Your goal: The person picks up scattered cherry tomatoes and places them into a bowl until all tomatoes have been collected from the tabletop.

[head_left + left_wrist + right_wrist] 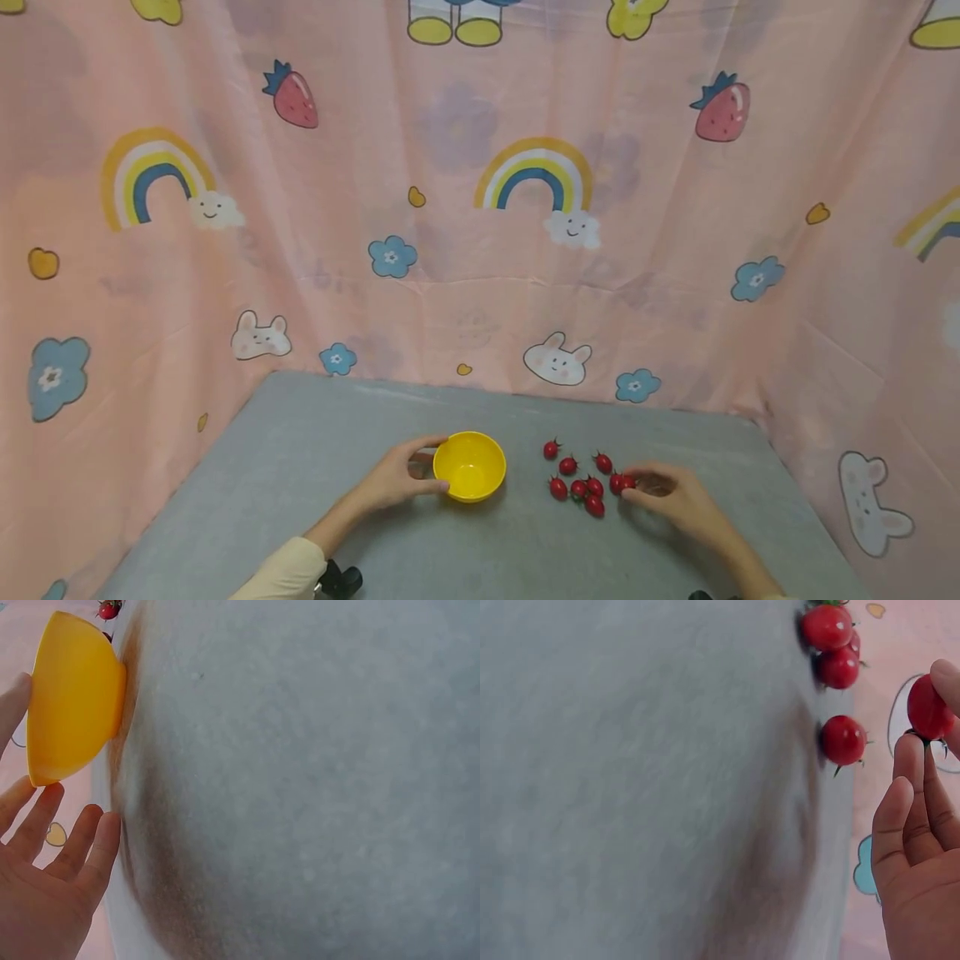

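A yellow bowl [470, 468] stands upright on the grey table, its inside bare. My left hand [393, 479] holds it by the left side, thumb at the near edge and fingers at the far edge. In the left wrist view, the outer fingers spread away from the bowl [76, 697]. My right hand [681, 500] pinches a red cherry tomato [928, 709] between thumb and fingertips, and the right wrist view shows it raised off the table. Several more cherry tomatoes with green stems lie loosely grouped between bowl and right hand, including one tomato [558, 488] nearest the bowl.
The grey table [345, 433] runs back to a pink curtain [450, 317] printed with rainbows, rabbits and strawberries. The curtain also hangs along both sides. A black strap piece [341, 579] sits at the left wrist, beside a cream sleeve [288, 571].
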### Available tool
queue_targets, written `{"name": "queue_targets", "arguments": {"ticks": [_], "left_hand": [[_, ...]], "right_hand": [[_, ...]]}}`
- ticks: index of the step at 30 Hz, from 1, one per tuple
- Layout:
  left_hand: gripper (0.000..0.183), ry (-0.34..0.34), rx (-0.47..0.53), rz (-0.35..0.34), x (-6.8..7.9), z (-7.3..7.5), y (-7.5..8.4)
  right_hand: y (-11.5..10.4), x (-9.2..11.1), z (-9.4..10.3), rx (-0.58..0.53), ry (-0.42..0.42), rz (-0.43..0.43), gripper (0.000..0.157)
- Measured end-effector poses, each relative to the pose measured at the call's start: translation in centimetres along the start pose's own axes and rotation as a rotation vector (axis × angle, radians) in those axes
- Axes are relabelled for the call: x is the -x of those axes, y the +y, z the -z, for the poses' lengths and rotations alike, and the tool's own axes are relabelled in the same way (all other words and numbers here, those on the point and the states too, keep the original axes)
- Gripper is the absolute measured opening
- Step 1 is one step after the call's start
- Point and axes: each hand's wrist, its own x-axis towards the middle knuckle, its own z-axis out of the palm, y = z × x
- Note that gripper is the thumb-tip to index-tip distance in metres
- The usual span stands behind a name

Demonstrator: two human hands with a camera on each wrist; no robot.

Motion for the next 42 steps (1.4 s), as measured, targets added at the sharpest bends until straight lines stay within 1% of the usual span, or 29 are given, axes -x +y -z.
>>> {"name": "queue_targets", "arguments": {"ticks": [2, 7, 11, 16, 24, 26, 29, 31, 37, 42], "left_hand": [[0.067, 0.002, -0.001, 0.005, 0.0, 0.1, 0.2], [0.067, -0.003, -0.009, 0.008, -0.2, 0.2, 0.4], [0.067, -0.009, -0.011, 0.011, -0.1, 0.2, 0.3], [0.067, 0.005, -0.020, 0.018, 0.0, 0.1, 0.2], [0.066, 0.008, -0.025, 0.010, 0.0, 0.1, 0.2], [0.066, 0.005, -0.024, 0.011, 0.0, 0.1, 0.1], [0.066, 0.002, -0.017, 0.015, 0.0, 0.2, 0.0], [0.066, 0.003, -0.013, 0.022, 0.1, 0.3, 0.0], [0.067, -0.004, 0.001, 0.021, 0.2, 0.4, 0.0], [0.069, -0.015, 0.001, 0.004, 0.2, 0.3, 0.0]], "right_hand": [[-0.5, -0.3, -0.2, -0.014, 0.016, -0.014, 0.034], [-1.6, -1.1, -0.7, -0.027, 0.048, -0.005, 0.034], [-2.3, -1.8, -1.3, -0.032, 0.052, 0.019, 0.035], [-3.2, -2.8, -2.2, -0.041, 0.047, 0.056, 0.037], [-4.5, -4.0, -3.4, -0.093, 0.033, 0.130, 0.030], [-4.6, -4.3, -3.8, -0.110, 0.032, 0.158, 0.030], [-4.9, -4.8, -4.4, -0.139, 0.030, 0.175, 0.030], [-5.2, -5.2, -4.9, -0.151, 0.026, 0.175, 0.032], [-6.0, -6.3, -6.2, -0.133, 0.021, 0.153, 0.034], [-6.6, -6.9, -7.1, -0.146, 0.003, 0.158, 0.032]]}}
